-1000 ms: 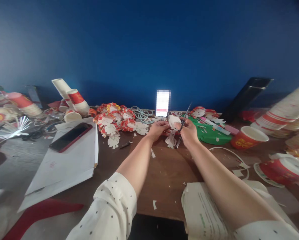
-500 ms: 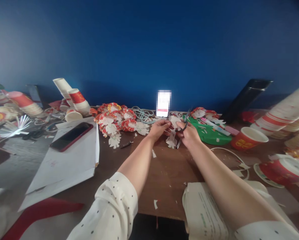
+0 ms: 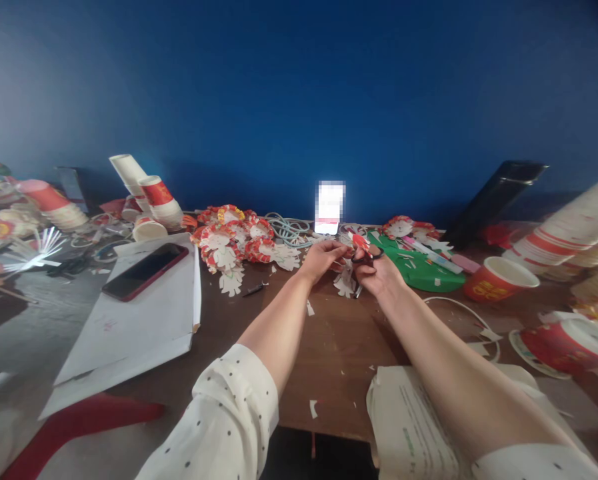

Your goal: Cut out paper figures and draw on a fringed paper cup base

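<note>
The paper piece [image 3: 361, 241] has turned, showing red — left fingers [image 3: 335, 251] pinch it, right fingers [image 3: 365, 271] curl round scissors [image 3: 375, 254].

Here's your paper piece [image 3: 361, 241], small and thin, up in front of you above the surface [image 3: 323, 347], between your two hands. Red shows on its right, the side toward your right hand, with white beside it. You've got its left side pinched in your left fingers [image 3: 337, 251], and they cover part of it, so its full outline can't be read. And there are your scissors [image 3: 373, 255], dark-handled, gripped in your right fingers [image 3: 365, 272] right beside the paper. Your grip hides much of them; whether the blades are parted, or touching the paper, you can't tell from here.
</note>
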Tool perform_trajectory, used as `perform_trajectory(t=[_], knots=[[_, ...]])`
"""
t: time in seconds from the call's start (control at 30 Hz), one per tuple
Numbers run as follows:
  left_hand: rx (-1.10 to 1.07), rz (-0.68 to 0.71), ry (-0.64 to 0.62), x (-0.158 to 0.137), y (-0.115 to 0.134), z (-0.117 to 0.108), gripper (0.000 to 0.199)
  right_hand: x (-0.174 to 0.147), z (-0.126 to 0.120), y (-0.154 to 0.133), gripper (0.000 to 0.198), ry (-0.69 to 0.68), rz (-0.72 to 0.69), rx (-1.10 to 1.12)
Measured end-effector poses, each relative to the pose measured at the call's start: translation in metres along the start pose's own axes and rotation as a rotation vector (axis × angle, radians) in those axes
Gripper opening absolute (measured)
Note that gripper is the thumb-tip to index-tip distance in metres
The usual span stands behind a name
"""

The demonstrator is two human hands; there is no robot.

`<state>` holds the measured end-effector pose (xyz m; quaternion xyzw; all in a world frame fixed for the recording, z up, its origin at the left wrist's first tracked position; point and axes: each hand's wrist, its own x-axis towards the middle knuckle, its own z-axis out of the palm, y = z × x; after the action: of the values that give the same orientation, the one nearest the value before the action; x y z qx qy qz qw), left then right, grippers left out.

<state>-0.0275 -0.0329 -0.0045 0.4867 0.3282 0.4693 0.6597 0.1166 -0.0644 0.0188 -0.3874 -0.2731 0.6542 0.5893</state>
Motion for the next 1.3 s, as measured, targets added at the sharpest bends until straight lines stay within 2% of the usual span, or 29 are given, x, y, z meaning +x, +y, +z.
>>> perform_trajectory(t=[0.13,0.27,0.33,0.43,0.53,0.6,0.8,1.1,1.3], knots=[[0.003,0.005,0.003,0.001,-0.001,-0.001,0.025,0.0,0.0,-0.001,0.013,-0.034,0.029,0.033],[-0.025,0.004,0.002,0.001,0.0,-0.001,0.028,0.0,0.006,0.003,0.013,0.062,0.002,0.012],[-0.062,0.006,0.006,0.0,0.001,-0.001,0.033,-0.002,0.01,0.007,0.015,0.193,-0.123,-0.071],[-0.134,-0.003,0.0,0.0,0.003,-0.001,0.044,-0.005,0.013,0.011,0.024,0.396,-0.458,-0.287],[-0.167,-0.04,-0.052,-0.001,0.004,-0.003,0.05,-0.009,0.013,0.013,0.034,0.447,-0.718,-0.53],[-0.15,-0.065,-0.089,-0.002,0.003,-0.003,0.049,-0.011,0.012,0.014,0.035,0.428,-0.773,-0.637],[-0.126,-0.078,-0.089,0.0,0.0,-0.003,0.038,-0.009,0.01,0.018,0.037,0.38,-0.776,-0.764],[-0.107,-0.067,-0.059,0.005,-0.002,-0.006,0.028,-0.008,0.012,0.013,0.037,0.414,-0.7,-0.737],[-0.073,-0.063,-0.044,0.005,-0.001,-0.006,0.026,-0.007,0.009,0.013,0.045,0.41,-0.623,-0.663]])
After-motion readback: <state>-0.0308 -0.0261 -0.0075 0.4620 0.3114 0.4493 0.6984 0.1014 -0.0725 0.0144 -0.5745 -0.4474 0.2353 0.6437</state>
